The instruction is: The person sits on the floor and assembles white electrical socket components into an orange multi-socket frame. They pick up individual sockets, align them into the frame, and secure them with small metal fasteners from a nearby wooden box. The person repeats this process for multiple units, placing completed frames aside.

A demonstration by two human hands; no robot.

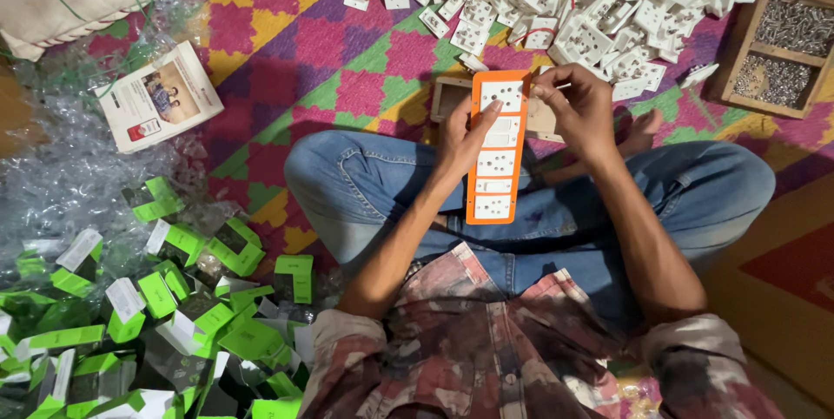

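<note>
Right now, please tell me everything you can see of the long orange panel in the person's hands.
The orange panel is a long, narrow frame, seemingly plastic, holding a column of white socket and switch modules. It is held roughly upright over the person's crossed, jeans-clad legs. The left hand grips its left edge, the thumb resting on the front. The right hand touches its top right corner, pinching a thin, stick-like thing too small to identify.

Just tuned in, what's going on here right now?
A person sits cross-legged on a patterned mat, holding a long orange-framed socket strip upright over their lap. The left hand steadies its left edge, and the right hand works at its top end. A pile of white socket parts lies ahead, a wooden tray of screws to the right, and green-and-white boxes to the left.
</note>
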